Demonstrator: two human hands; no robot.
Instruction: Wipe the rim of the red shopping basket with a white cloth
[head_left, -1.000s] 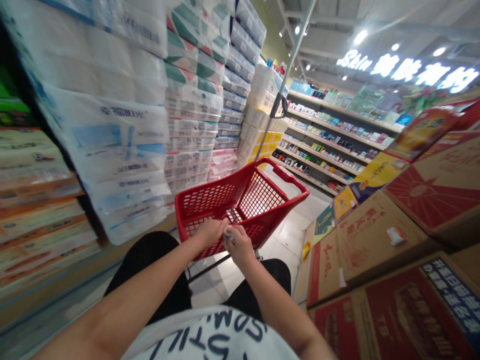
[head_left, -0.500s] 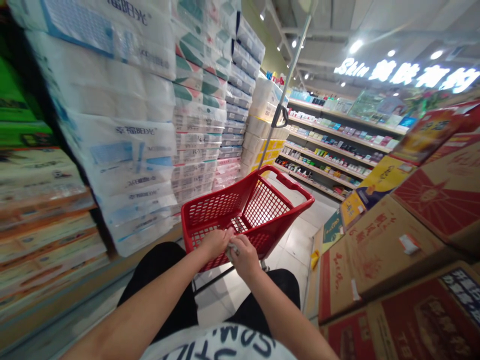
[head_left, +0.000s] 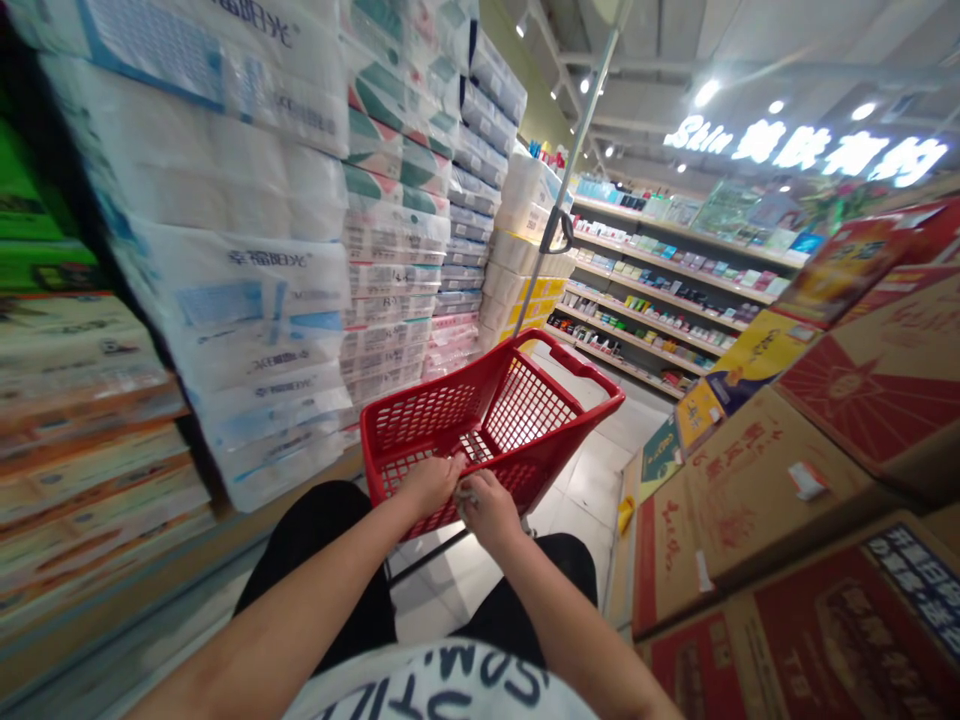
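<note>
At the near side of a red shopping cart, the left hand and right hand stay close together. The right curls around a small pale crumpled item; whether the left grips it, I cannot tell. They have barely shifted since a moment ago, suggesting the same handling continues.

the single camera sits on the wearer's head, facing forward and down past a white shirt with black lettering at the bottom edge. nearest the middle come the bare left hand, the bare right hand and a red plastic cart with latticed walls, seen from above. the wide view reaches far off to long pale-edged shelves of small colourful packages, upper right, running aslant.
</note>
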